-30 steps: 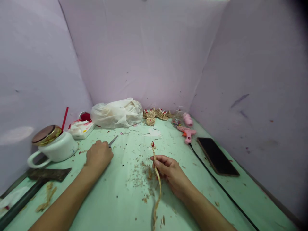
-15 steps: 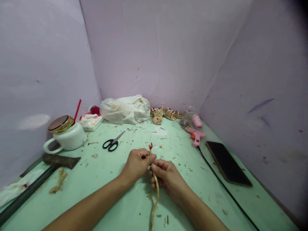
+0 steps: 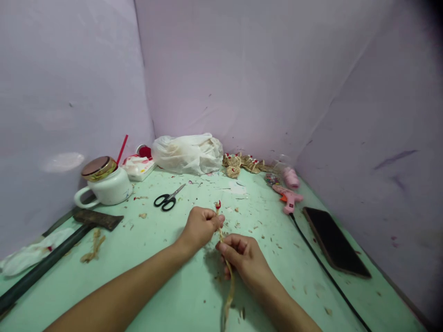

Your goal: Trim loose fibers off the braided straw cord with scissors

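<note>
A thin tan braided cord (image 3: 231,288) of plant fibre runs up the middle of the table, its upper end tipped with red. My left hand (image 3: 201,229) pinches it just below that red tip, thumb against fingers. A little lower, my right hand (image 3: 244,258) is closed on the same cord between thumb and fingertips. A short stretch of cord shows between the two hands, and the rest hangs down toward the near edge. Beyond my left hand lie black-handled scissors (image 3: 169,198), blades pointing away to the right.
On the left are a white mug (image 3: 112,188) with a gold-rimmed lid, a hammer (image 3: 100,218) and a tissue pack (image 3: 138,167). A white plastic bag (image 3: 188,154) and woven pieces (image 3: 234,167) line the back. A pink glue gun (image 3: 290,198) and phone (image 3: 335,242) lie right.
My right hand has slid down the cord, so a gap with cord showing has opened between my hands. The camera view has turned slightly left.
</note>
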Demonstrator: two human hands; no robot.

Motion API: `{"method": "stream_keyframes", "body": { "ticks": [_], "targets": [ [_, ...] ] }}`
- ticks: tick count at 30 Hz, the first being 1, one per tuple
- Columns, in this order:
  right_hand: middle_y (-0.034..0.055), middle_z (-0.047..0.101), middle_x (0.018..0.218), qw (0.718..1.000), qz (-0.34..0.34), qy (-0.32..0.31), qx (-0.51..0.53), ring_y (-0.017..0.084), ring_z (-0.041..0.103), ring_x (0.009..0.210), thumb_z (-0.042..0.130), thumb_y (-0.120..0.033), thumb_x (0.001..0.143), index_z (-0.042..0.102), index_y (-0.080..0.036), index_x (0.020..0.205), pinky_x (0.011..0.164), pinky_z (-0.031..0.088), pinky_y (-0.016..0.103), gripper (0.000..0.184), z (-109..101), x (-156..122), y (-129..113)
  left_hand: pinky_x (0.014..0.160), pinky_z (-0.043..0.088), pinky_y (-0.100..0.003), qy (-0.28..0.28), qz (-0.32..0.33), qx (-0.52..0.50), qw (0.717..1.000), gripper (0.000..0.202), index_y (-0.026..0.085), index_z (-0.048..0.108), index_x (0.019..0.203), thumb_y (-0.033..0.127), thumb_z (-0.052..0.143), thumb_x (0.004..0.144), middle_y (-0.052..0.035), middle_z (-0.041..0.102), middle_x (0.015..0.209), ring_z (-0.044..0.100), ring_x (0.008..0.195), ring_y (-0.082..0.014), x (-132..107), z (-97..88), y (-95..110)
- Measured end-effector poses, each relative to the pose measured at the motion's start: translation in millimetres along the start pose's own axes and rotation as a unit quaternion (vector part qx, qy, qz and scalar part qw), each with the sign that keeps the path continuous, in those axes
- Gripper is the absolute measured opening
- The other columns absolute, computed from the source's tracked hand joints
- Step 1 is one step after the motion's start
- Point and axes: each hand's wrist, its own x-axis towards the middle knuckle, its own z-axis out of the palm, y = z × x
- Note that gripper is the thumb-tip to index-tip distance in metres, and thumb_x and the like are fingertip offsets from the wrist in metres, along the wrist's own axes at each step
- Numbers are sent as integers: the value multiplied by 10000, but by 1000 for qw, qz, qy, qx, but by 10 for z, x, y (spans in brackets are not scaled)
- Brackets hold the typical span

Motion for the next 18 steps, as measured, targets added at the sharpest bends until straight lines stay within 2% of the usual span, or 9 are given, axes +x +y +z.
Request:
{"method": "stream_keyframes", "body": {
  "ticks": [3, 5, 7, 12, 15, 18],
  "targets": [
    [-58, 417, 450, 994, -75, 43, -64, 68, 393, 326, 597, -332, 677, 447, -176, 513, 328, 335, 204, 272, -7, 8, 40, 423, 245, -212, 62, 30, 14, 998, 340, 164, 377, 379, 299, 514, 659, 49, 307, 389, 298, 417, -71, -86, 58, 25],
    [-61, 407, 451, 992, -91, 61, -69, 66, 385, 337, 582, -323, 694, 444, -180, 516, 334, 338, 200, 267, -6, 24, 62, 454, 264, -212, 99, 61, 21, 993, 352, 170, 338, 397, 300, 509, 675, 46, 316, 426, 309, 450, -74, -132, 73, 55],
    [-63, 411, 449, 995, -71, 50, -42, 67, 385, 331, 567, -359, 703, 469, -177, 544, 337, 349, 205, 261, -1, 32, 60, 468, 275, -210, 120, 84, 23, 989, 350, 173, 327, 419, 305, 505, 690, 45, 331, 449, 319, 467, -76, -136, 57, 68],
    [-38, 498, 498, 998, 15, -47, 31, 85, 481, 366, 605, -398, 650, 563, -139, 689, 399, 408, 227, 265, 0, -15, 16, 437, 263, -215, 126, 87, 24, 988, 353, 180, 330, 427, 318, 499, 704, 51, 297, 425, 304, 438, -79, -30, -23, 14],
    [-48, 478, 460, 1000, 14, -19, 7, 64, 425, 313, 589, -342, 658, 548, -137, 617, 333, 362, 201, 213, -10, -19, 40, 466, 284, -220, 138, 101, 29, 985, 347, 177, 345, 429, 307, 503, 709, 44, 314, 447, 317, 462, -83, -81, -37, 62],
    [-58, 466, 442, 999, -25, 25, -24, 55, 392, 296, 564, -288, 675, 498, -157, 543, 298, 319, 185, 197, -12, 23, 76, 495, 294, -221, 150, 179, 51, 971, 368, 173, 325, 417, 272, 499, 726, 39, 305, 467, 314, 478, -82, -211, -47, 196]
  ]
}}
